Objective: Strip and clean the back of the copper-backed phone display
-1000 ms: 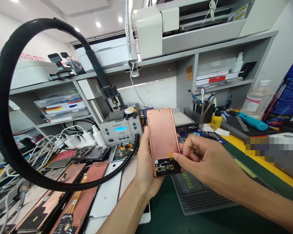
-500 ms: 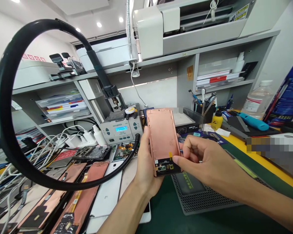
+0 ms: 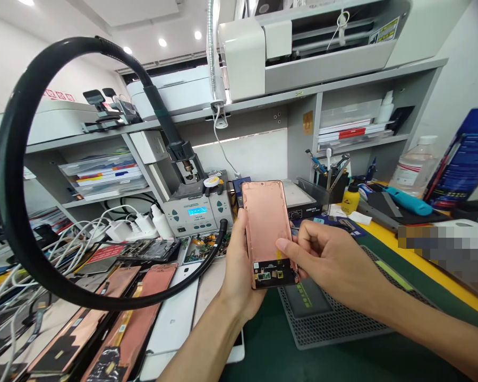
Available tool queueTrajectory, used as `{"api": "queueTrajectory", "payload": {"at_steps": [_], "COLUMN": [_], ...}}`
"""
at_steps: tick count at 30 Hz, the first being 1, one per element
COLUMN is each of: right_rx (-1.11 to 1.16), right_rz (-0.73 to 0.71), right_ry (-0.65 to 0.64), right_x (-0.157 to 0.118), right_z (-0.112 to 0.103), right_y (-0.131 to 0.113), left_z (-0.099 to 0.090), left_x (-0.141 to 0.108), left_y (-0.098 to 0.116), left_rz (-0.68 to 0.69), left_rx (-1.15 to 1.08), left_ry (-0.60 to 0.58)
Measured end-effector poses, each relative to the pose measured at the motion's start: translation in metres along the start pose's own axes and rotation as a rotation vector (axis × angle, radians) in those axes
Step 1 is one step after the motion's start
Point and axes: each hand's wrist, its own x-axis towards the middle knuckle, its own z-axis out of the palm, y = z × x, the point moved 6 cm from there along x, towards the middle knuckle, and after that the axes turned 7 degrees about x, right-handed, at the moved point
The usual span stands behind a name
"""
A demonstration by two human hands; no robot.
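Observation:
A phone screen panel [image 3: 265,220], its copper-coloured back facing me, is held upright above the bench. Its lower end carries a black strip with small circuit parts [image 3: 276,273], and a small yellow tab sits at the strip's upper edge. My left hand [image 3: 237,265] is closed around the panel's left side and lower corner, the thumb along the edge. From the right, my right hand [image 3: 322,252] grips the panel's right edge. Its thumb tip rests on the copper face just above the yellow tab; the other fingers are curled, their tips partly hidden.
Below the panel lies a grey perforated mat [image 3: 314,334] on a green work surface [image 3: 263,355]. At left are copper-backed screen panels [image 3: 147,307], a white phone [image 3: 173,313] and tangled white cables. A hot-air station [image 3: 195,212] with a looping black hose [image 3: 11,212] stands behind.
My right thumb has shifted up and left, from beside the black strip onto the copper face. The panel sits slightly lower in view; my left hand keeps its grip.

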Motion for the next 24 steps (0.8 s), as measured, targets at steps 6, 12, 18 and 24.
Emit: {"api": "queueTrajectory", "payload": {"at_steps": [6, 12, 18, 24], "right_rx": [0.029, 0.061, 0.016, 0.103], "right_rz": [-0.008, -0.018, -0.01, 0.026], "right_ry": [-0.067, -0.092, -0.103, -0.105], "right_x": [0.0003, 0.0, -0.0014, -0.0009], "right_z": [0.0033, 0.0053, 0.0063, 0.0064], "right_y": [0.0018, 0.0015, 0.0015, 0.0054], "left_z": [-0.0003, -0.0014, -0.0022, -0.0003], "left_x": [-0.0012, 0.0004, 0.0024, 0.0018], "left_y": [0.0016, 0.0029, 0.0031, 0.0024], "left_rz": [0.03, 0.017, 0.045, 0.019], "left_rx": [-0.044, -0.054, -0.073, -0.097], "left_ry": [0.024, 0.017, -0.016, -0.056]}}
